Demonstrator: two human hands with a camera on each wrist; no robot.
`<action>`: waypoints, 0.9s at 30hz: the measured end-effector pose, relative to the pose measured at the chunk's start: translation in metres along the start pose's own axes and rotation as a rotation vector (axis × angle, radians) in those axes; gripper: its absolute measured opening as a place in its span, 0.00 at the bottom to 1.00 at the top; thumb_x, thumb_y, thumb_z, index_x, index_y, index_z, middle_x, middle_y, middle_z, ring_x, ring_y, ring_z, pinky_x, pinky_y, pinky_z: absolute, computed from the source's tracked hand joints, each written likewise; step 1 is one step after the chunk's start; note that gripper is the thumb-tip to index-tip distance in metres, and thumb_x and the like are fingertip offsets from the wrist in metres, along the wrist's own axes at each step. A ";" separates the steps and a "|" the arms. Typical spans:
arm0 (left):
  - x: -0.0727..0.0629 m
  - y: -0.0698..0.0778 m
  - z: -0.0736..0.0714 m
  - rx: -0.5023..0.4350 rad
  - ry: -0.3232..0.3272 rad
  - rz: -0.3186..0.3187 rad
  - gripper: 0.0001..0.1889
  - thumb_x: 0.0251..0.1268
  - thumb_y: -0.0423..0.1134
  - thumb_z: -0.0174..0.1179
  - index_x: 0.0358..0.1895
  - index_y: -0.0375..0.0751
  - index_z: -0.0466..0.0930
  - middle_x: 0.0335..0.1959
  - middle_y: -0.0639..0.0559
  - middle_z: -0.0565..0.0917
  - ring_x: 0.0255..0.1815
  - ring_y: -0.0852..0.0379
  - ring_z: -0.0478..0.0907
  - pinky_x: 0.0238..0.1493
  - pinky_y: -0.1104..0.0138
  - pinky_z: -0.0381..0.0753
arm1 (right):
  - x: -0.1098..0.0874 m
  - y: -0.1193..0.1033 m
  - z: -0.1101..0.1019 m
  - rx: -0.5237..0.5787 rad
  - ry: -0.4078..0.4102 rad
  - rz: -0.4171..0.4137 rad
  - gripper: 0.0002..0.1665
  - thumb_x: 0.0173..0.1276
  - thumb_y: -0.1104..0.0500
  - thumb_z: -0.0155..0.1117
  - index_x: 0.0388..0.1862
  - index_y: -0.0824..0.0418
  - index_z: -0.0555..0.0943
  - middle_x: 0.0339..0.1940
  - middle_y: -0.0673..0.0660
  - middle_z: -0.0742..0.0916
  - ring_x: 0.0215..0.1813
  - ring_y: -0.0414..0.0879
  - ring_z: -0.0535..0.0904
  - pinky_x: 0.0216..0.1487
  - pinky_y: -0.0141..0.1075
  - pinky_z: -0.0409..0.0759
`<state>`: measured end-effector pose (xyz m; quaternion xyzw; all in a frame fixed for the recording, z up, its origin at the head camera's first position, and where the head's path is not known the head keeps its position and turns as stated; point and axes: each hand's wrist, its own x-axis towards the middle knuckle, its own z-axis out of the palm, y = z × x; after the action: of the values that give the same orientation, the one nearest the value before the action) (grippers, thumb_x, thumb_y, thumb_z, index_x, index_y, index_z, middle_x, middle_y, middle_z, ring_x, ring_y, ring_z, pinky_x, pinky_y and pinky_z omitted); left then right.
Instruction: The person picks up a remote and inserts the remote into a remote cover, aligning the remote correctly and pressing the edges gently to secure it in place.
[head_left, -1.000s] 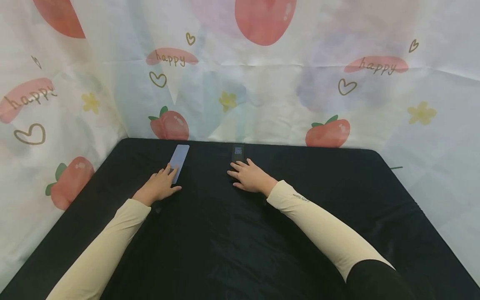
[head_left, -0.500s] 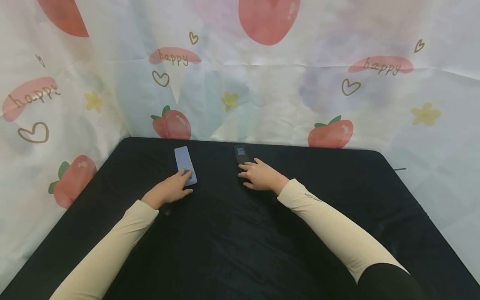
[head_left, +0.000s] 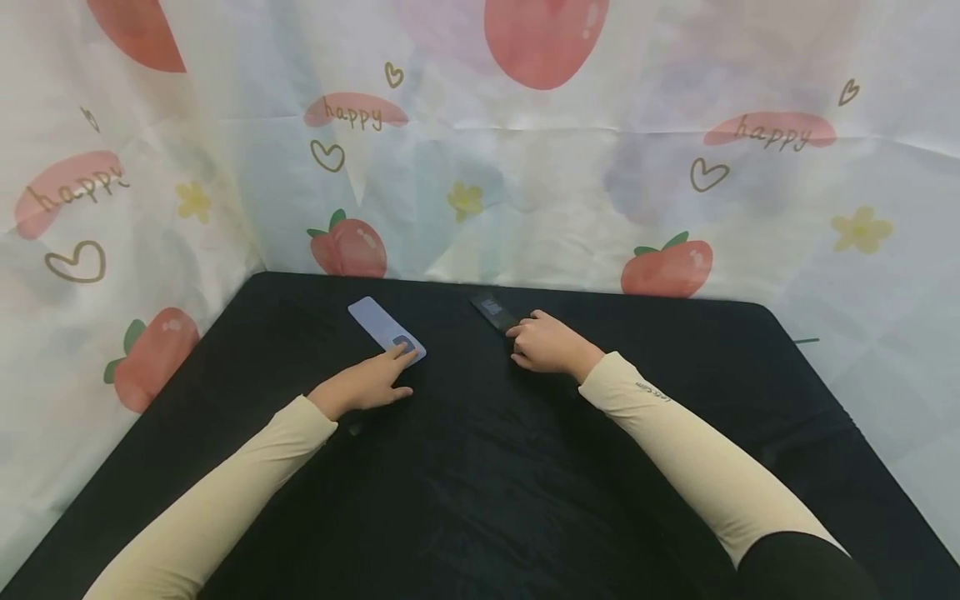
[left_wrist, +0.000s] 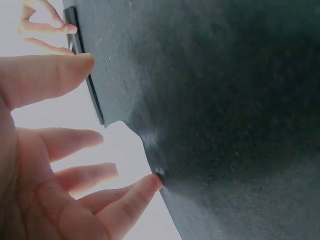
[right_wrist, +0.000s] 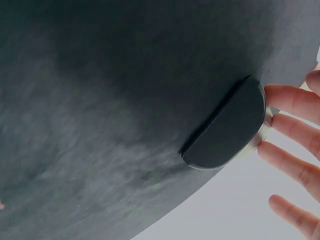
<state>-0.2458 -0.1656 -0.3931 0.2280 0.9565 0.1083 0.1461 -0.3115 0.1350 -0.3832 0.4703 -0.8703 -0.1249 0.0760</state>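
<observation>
A long flat lilac piece (head_left: 377,321) with a dark rounded patch lies slantwise on the black table. My left hand (head_left: 365,383) touches its near end with outstretched fingers, thumb apart; against the brightness of the left wrist view the piece is hard to make out. To the right lies a slim black slab (head_left: 495,312) with a greyish printed patch, also slanted. My right hand (head_left: 552,343) covers its near end. Seen from the right wrist, several fingertips touch the edge of the black slab (right_wrist: 230,127), and the thumb stays off it.
The black-covered table (head_left: 450,500) has rounded far corners. Right behind it hangs a pale curtain (head_left: 555,200) printed with red fruit, hearts and flowers, and more of it runs along the left side.
Both pieces have turned anticlockwise on the table, their near ends swinging right. Both hands have moved right with those ends. More of the black slab's length shows now.
</observation>
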 end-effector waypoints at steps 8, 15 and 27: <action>0.005 -0.008 -0.023 0.159 0.043 0.056 0.30 0.65 0.39 0.57 0.69 0.36 0.61 0.70 0.35 0.62 0.67 0.41 0.67 0.63 0.52 0.69 | 0.003 0.004 0.000 -0.017 0.099 -0.014 0.09 0.64 0.57 0.61 0.28 0.58 0.85 0.41 0.55 0.86 0.40 0.50 0.80 0.41 0.45 0.72; 0.033 -0.041 -0.045 0.543 0.192 0.106 0.25 0.62 0.29 0.55 0.65 0.37 0.68 0.65 0.35 0.70 0.64 0.41 0.70 0.64 0.52 0.68 | 0.013 0.007 0.006 -0.138 0.154 0.092 0.13 0.65 0.55 0.61 0.46 0.58 0.80 0.40 0.57 0.85 0.42 0.52 0.81 0.43 0.46 0.74; 0.065 -0.056 -0.041 0.834 0.086 0.253 0.30 0.48 0.35 0.69 0.59 0.44 0.71 0.60 0.42 0.74 0.60 0.45 0.72 0.62 0.53 0.69 | 0.042 0.005 0.019 -0.141 -0.118 0.375 0.30 0.70 0.44 0.51 0.56 0.68 0.74 0.44 0.63 0.85 0.45 0.57 0.82 0.53 0.53 0.73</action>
<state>-0.3374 -0.1895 -0.3850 0.3782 0.8881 -0.2609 -0.0130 -0.3432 0.1047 -0.3995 0.2855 -0.9347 -0.1964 0.0795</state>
